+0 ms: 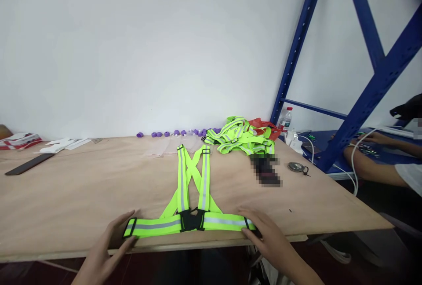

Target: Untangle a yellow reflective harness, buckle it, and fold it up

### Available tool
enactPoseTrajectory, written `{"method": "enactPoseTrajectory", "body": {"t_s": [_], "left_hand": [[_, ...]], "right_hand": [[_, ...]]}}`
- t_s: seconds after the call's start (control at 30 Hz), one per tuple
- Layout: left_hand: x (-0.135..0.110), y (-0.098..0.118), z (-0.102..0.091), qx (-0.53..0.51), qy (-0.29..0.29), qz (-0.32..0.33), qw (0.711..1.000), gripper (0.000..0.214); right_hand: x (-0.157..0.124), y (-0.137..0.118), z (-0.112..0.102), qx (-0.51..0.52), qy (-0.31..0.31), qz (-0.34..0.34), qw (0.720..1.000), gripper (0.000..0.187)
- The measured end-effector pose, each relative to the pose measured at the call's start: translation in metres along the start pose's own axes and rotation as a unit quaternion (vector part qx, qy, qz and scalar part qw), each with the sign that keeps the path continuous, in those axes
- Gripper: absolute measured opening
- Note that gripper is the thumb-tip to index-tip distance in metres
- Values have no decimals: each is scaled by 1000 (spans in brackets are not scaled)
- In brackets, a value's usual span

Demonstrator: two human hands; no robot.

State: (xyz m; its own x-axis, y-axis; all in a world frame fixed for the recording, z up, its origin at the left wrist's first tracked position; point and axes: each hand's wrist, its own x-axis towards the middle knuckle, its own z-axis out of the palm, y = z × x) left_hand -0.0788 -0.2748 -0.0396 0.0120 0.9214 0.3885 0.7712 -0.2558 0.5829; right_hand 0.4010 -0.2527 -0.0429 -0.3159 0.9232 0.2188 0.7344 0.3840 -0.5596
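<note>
Pinning the reflective harness (189,221) flat, the left hand (108,250) and right hand (267,236) press open-fingered grips on its waistband ends at the desk (82,197) edge, straps crossing away toward the spare pile (242,137).

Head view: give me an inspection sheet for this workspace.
Surface: plywood table, bare in the middle.
Job's things: neon reflective harness laid flat, straps crossed, black buckle closed at the belt's centre.
Clutter: pile of harnesses at the back; purple pieces along the wall; papers and a dark bar far left; round metal item; bottle.
Hands: left hand on the belt's left end, right hand on its right end, both flat and open.
Cables: white cable by the next bench.
Surroundings: white wall, blue rack, another person's arm at the right.
</note>
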Motion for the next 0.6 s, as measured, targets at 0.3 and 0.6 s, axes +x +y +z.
{"method": "enactPoseTrajectory", "body": {"t_s": [0.3, 0.6], "left_hand": [[14, 4, -19, -58, -79, -28, 995, 44], [24, -11, -29, -73, -146, 20, 986, 39]], "right_hand": [[-4, 14, -24, 90, 11, 63, 994, 32], [1, 6, -22, 84, 31, 78, 993, 40]]}}
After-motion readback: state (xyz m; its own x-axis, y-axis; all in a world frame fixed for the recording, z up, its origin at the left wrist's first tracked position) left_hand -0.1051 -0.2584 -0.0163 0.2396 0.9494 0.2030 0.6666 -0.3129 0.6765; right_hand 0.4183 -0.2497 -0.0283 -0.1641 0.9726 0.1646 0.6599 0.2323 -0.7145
